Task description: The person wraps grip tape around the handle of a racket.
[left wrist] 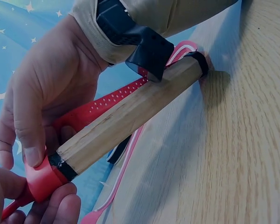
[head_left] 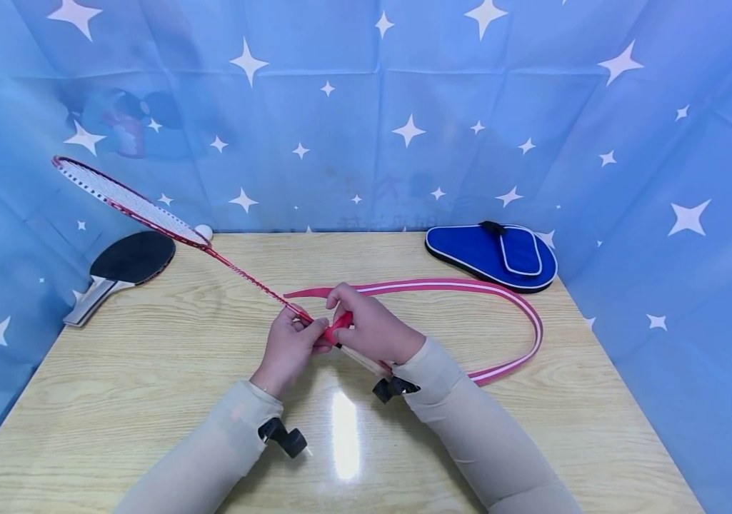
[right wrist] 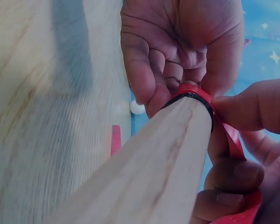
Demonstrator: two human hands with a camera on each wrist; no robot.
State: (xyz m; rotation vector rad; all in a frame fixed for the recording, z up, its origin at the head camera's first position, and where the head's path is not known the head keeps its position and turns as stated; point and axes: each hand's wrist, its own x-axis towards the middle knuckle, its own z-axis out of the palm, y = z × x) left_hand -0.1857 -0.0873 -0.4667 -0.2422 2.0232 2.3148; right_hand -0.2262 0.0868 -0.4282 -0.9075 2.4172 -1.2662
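Note:
A badminton racket (head_left: 237,269) slants up to the left over the table. Its bare wooden handle (left wrist: 130,112) has black bands at both ends. Near the cone, my left hand (head_left: 288,346) pinches the racket and red wrap (left wrist: 42,182) between thumb and fingers. My right hand (head_left: 378,325) holds the red strip (right wrist: 235,144) at the handle's upper end, its thumb pressing by the black band (right wrist: 203,100) in the right wrist view. From there the strip, red with a white stripe (head_left: 443,284), curves round on the table to the right.
A black table tennis paddle (head_left: 134,258) lies at the back left, beside a white ball (head_left: 204,232). At the back right of the wooden table (head_left: 115,400) rests a blue padded case (head_left: 468,246). A blue curtain with white stars (head_left: 340,164) hangs behind.

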